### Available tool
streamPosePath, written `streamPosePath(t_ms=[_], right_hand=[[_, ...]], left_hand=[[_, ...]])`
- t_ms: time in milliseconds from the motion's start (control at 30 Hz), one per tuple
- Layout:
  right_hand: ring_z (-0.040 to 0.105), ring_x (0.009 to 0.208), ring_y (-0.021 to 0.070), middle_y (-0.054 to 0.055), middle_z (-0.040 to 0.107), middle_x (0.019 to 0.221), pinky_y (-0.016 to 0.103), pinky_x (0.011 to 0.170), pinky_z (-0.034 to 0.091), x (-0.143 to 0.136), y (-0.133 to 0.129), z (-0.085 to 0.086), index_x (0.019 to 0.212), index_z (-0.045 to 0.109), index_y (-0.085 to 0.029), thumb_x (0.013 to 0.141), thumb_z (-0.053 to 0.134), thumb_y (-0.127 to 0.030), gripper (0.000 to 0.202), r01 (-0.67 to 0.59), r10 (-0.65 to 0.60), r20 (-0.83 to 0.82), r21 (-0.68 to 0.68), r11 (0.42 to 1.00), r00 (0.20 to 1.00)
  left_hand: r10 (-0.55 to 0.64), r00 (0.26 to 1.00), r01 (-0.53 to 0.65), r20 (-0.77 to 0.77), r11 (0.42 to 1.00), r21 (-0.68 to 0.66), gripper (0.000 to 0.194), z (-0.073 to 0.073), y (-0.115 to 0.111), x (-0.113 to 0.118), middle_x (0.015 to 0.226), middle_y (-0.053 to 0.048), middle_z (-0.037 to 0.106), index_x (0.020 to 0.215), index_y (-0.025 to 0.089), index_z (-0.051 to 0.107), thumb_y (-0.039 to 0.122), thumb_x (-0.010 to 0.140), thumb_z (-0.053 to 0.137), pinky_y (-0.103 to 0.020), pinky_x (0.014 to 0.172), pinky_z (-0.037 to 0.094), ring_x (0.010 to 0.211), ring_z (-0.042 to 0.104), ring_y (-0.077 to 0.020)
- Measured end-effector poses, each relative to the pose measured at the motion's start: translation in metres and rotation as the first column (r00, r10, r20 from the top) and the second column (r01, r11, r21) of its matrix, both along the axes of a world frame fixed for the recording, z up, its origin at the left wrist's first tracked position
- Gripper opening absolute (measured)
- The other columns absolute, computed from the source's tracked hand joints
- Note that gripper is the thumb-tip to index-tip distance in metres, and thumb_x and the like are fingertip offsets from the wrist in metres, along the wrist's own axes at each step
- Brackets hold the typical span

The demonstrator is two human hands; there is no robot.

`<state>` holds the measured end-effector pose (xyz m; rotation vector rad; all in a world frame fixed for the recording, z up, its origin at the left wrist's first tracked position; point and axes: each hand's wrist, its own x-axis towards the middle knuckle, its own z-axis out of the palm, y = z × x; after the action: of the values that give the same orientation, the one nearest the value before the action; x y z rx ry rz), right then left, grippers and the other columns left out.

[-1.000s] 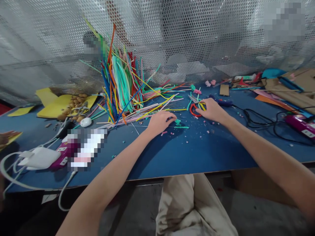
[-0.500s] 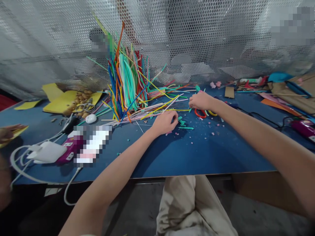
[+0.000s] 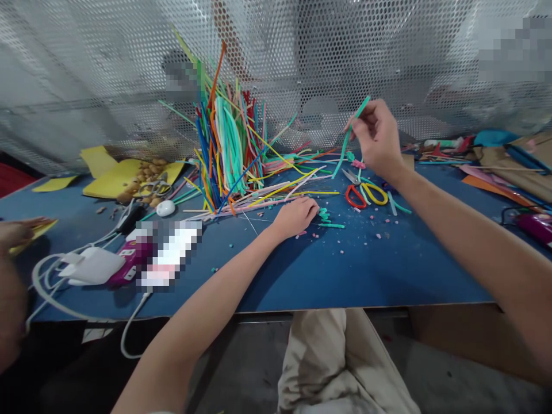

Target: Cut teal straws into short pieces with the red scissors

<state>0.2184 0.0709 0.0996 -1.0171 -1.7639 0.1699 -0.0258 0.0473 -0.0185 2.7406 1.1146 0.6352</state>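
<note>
My right hand (image 3: 380, 138) is raised above the back of the table, pinching a green pipe cleaner (image 3: 345, 146) that hangs down at a slant. Under it lie scissors (image 3: 356, 195) with one red and one yellow handle loop, blades slightly apart. My left hand (image 3: 296, 217) rests on the blue table with its fingers curled closed; whatever is inside them is hidden. Just right of those fingertips are short curled green pipe cleaner pieces (image 3: 324, 216) and a straight green piece (image 3: 332, 225). Loose pipe cleaners (image 3: 276, 192) lie behind the left hand.
A tall bundle of coloured pipe cleaners (image 3: 230, 144) stands by the perforated metal panel (image 3: 345, 57). On the left are a phone (image 3: 175, 253), a white charger (image 3: 92, 265) with cables, and yellow paper (image 3: 107, 183). Another person's hand (image 3: 19, 233) is at the far left.
My right hand has risen from beside the scissors, lifting a green pipe cleaner and uncovering the scissors. My left hand stays near the same spot, its fingers now lower and more closed.
</note>
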Motion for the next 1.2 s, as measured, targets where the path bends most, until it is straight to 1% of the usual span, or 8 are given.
streamPosePath(t_ms=[100, 267, 467, 567, 667, 767, 900, 1200], right_hand=[[0.06, 0.086, 0.0179, 0.007, 0.068, 0.108, 0.036, 0.082, 0.052, 0.006, -0.002, -0.011, 0.114, 0.048, -0.028, 0.103, 0.051, -0.044, 0.02, -0.025, 0.021, -0.123, -0.03, 0.999, 0.992], [0.065, 0.079, 0.0182, 0.003, 0.069, 0.09, 0.036, 0.074, 0.056, 0.022, 0.003, -0.057, 0.111, 0.059, -0.024, 0.092, 0.068, -0.044, 0.028, -0.16, 0.157, -0.224, 0.007, 0.987, 0.962], [0.06, 0.061, 0.0148, -0.001, 0.062, 0.069, 0.031, 0.06, 0.05, 0.029, -0.01, -0.095, 0.099, 0.068, -0.022, 0.095, 0.063, -0.045, 0.024, -0.245, 0.223, -0.105, -0.292, 0.924, 0.969], [0.055, 0.056, 0.015, -0.002, 0.057, 0.065, 0.031, 0.058, 0.046, 0.025, -0.021, -0.097, 0.111, 0.066, -0.02, 0.101, 0.053, -0.05, 0.034, -0.152, 0.145, -0.044, -0.279, 0.948, 0.988], [0.061, 0.071, 0.0196, 0.003, 0.063, 0.073, 0.035, 0.071, 0.048, 0.013, -0.032, -0.093, 0.106, 0.069, -0.019, 0.105, 0.046, -0.047, 0.036, -0.057, 0.083, 0.173, -0.15, 0.987, 0.981], [0.066, 0.09, 0.0235, 0.01, 0.071, 0.099, 0.036, 0.08, 0.048, -0.001, -0.041, -0.094, 0.106, 0.071, -0.019, 0.105, 0.043, -0.037, 0.033, -0.054, 0.073, 0.395, -0.059, 0.997, 0.916], [0.069, 0.097, 0.0239, 0.009, 0.073, 0.116, 0.032, 0.07, 0.044, -0.013, -0.047, -0.103, 0.123, 0.07, -0.021, 0.103, 0.049, -0.034, 0.032, 0.011, 0.006, 0.597, -0.026, 1.0, 0.802], [0.073, 0.099, 0.0238, 0.004, 0.079, 0.112, 0.032, 0.074, 0.046, -0.006, -0.047, -0.107, 0.108, 0.075, -0.023, 0.094, 0.057, -0.026, 0.022, 0.018, 0.06, 0.685, -0.106, 0.994, 0.726]], left_hand=[[-0.009, 0.999, 0.009, -0.035, 1.0, -0.003, 0.032, 0.001, -0.001, 0.001, 0.111, -0.008, 0.073, 0.1, 0.019, 0.068, 0.031, 0.107, 0.039, -0.032, 0.092, 0.048, 0.11, 0.065, -0.0221], [0.005, 1.0, -0.004, -0.03, 0.999, 0.036, 0.024, 0.0, -0.002, 0.0, 0.109, -0.007, 0.074, 0.101, 0.02, 0.068, 0.027, 0.103, 0.044, -0.033, 0.092, 0.051, 0.108, 0.066, -0.0221], [0.016, 1.0, -0.016, -0.005, 1.0, 0.025, 0.018, 0.004, -0.004, 0.001, 0.104, -0.005, 0.073, 0.096, 0.021, 0.068, 0.027, 0.099, 0.052, -0.032, 0.082, 0.051, 0.1, 0.067, -0.0221], [0.032, 0.999, -0.033, 0.035, 0.999, 0.006, 0.018, 0.007, -0.006, 0.002, 0.1, -0.004, 0.073, 0.094, 0.021, 0.068, 0.028, 0.099, 0.053, -0.03, 0.075, 0.048, 0.092, 0.067, -0.0201], [0.027, 0.996, -0.027, 0.081, 1.0, -0.005, 0.019, 0.009, -0.006, 0.003, 0.097, -0.004, 0.074, 0.094, 0.02, 0.07, 0.028, 0.099, 0.054, -0.029, 0.073, 0.047, 0.085, 0.066, -0.0182], [0.003, 0.994, -0.004, 0.107, 1.0, 0.012, 0.017, 0.009, -0.005, 0.002, 0.093, -0.004, 0.073, 0.094, 0.019, 0.07, 0.028, 0.098, 0.056, -0.029, 0.074, 0.046, 0.083, 0.065, -0.0174], [-0.014, 0.994, 0.01, 0.106, 0.999, 0.04, 0.016, 0.01, -0.005, 0.001, 0.09, -0.004, 0.073, 0.094, 0.018, 0.071, 0.026, 0.097, 0.057, -0.029, 0.072, 0.045, 0.082, 0.065, -0.0179], [-0.027, 0.989, 0.021, 0.146, 0.999, 0.044, 0.014, 0.013, -0.008, 0.001, 0.094, -0.004, 0.073, 0.094, 0.02, 0.069, 0.018, 0.094, 0.056, -0.029, 0.078, 0.047, 0.086, 0.065, -0.0176]])
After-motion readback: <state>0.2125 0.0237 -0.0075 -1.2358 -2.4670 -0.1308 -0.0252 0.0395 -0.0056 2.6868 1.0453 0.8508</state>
